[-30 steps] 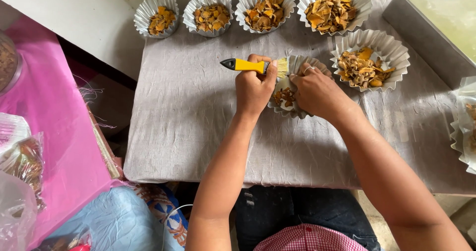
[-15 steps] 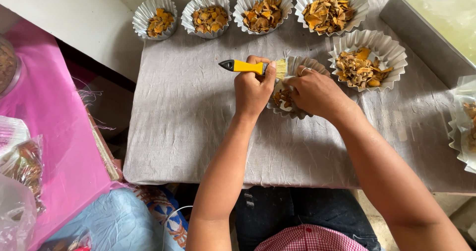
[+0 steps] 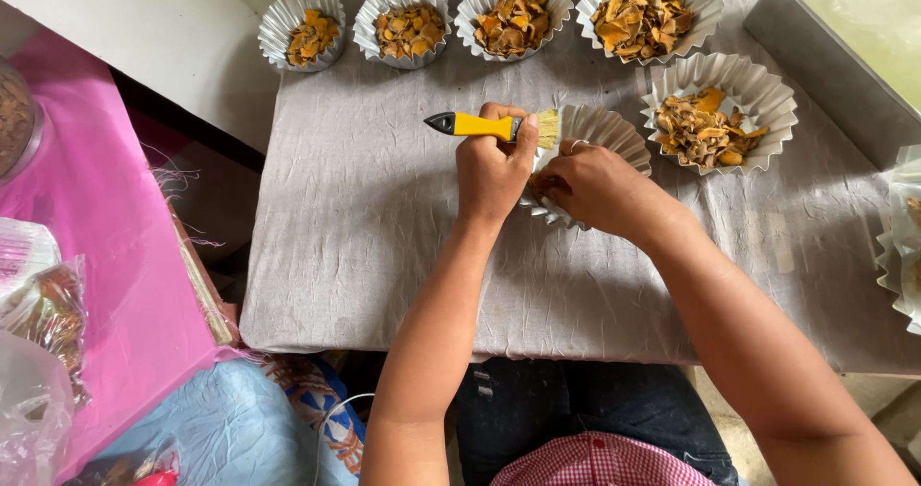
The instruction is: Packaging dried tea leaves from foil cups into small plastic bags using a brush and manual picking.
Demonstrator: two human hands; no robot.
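**Brush and fluted foil cup held at the middle of the cloth-covered desk**

The left hand (image 3: 491,174) is clenched around a small brush with a yellow handle (image 3: 475,125); the black tip of the handle points left and the pale bristles (image 3: 547,129) point right, lying at the far left rim of a fluted foil cup (image 3: 604,131). The right hand (image 3: 600,189) lies over the near part of that cup with its fingers curled down into it, grasping at the orange-brown dried pieces inside; just what the fingertips pinch is hidden by the hand itself. A ring shows on one finger. The two hands are touching or nearly so, side by side above the cup.

The cup sits near the middle of the desk, on a wrinkled grey cloth (image 3: 365,237) that covers it. Just to its right stands another foil cup filled with dried slices (image 3: 718,112). Along the far edge runs a row of four filled foil cups (image 3: 513,11), the smallest at the left and the largest at the right. At the far right corner lies a metal tray (image 3: 815,54) with a pale content. More foil cups (image 3: 902,256) reach in from the right edge, only partly in view.

Left of the desk is a pink surface (image 3: 106,275) bearing clear plastic bags (image 3: 38,352).
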